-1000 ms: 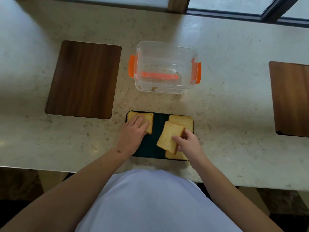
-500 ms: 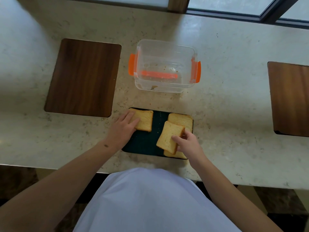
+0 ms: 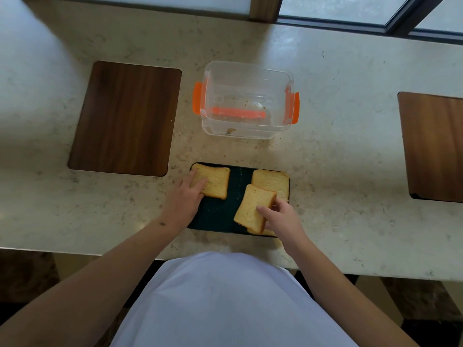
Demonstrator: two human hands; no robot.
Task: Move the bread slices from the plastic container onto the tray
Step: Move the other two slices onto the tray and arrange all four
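Nearest the body, the right hand (image 3: pixel 280 217) pinches a tilted bread slice (image 3: pixel 253 209) between thumb and fingers, one edge lifted while its lower corner rests over another slice (image 3: pixel 260 231) at the tray's near right corner, of which only a sliver shows. The left hand (image 3: pixel 186 199) lies open and flat, fingers spread, its fingertips pressing the near edge of the left slice (image 3: pixel 215 181) at the tray's (image 3: pixel 218 216) far left. A fourth slice (image 3: pixel 271 182) sits flat at the far right, partly under the tilted one. The step in hand looks like settling and spacing the bread: the tilted slice would do best lowered gently into the bare dark middle of the tray, with a light pinch so the soft crumb does not dent or tear, and released only once it lies flat. The left hand should nudge rather than press, keeping its slice inside the tray's edge, which it already crowds. Farther off on the counter (image 3: pixel 338 159), the clear container (image 3: pixel 246 101) with orange clips holds only crumbs and an orange strip, so the transfer itself seems done. Wooden boards (image 3: pixel 125 116) lie to either side, well apart.
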